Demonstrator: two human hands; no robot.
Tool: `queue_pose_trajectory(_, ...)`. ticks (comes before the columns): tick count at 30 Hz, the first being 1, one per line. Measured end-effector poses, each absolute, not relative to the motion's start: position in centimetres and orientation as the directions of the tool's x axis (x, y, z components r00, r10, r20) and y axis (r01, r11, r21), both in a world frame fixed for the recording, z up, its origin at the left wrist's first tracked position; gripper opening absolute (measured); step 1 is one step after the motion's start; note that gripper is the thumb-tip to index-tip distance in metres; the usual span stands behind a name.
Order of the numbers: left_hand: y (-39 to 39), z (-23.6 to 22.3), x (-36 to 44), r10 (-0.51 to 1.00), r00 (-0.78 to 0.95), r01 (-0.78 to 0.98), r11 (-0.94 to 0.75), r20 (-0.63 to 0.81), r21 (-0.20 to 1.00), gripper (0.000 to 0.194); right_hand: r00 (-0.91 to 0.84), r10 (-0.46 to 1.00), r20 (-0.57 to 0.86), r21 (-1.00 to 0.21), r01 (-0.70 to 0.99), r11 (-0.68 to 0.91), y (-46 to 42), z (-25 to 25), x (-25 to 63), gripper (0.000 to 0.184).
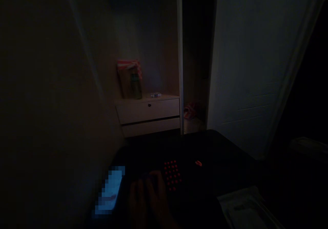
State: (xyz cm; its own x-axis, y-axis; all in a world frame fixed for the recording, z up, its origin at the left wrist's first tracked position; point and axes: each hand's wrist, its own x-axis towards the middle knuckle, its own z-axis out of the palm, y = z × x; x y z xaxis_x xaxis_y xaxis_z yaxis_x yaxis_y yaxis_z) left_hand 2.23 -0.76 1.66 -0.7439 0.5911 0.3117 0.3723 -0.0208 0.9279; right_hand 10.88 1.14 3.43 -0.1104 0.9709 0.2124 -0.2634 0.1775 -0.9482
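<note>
The picture is very dark. My left hand (138, 196) and my right hand (156, 189) are close side by side over a black tabletop (210, 147). Their fingers bend inward around a dim shape that I cannot make out. Just right of my right hand is a block of glowing red dots (172, 175) in rows, like a lit keypad. Farther right a small red-orange light (198, 163) shines on the table. Left of my left hand a bright blue screen (111, 189) lies tilted, its content blurred into blocks.
Behind the table stands a cabinet with drawers (150, 114), bearing a green bottle (136, 87), a red-striped bag (125, 78) and a small pale cluster (155, 95). A pale door panel (246, 68) rises at right. A pale flat packet (246, 208) lies front right.
</note>
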Motion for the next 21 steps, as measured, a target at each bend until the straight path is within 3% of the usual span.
queue_pose_trajectory(10,-1.0,3.5,2.8,0.622,-0.759,0.248,0.001,0.194,0.969,0.094,-0.129,0.949,0.289,-0.940,-0.227,0.255,1.1,4.1,11.0,0.017)
queue_pose_trajectory(21,-0.9,2.6,2.2,0.634,-0.731,0.267,-0.072,0.251,0.961,0.080,-0.117,0.947,0.299,-0.936,-0.230,0.267,1.1,4.1,10.9,0.011)
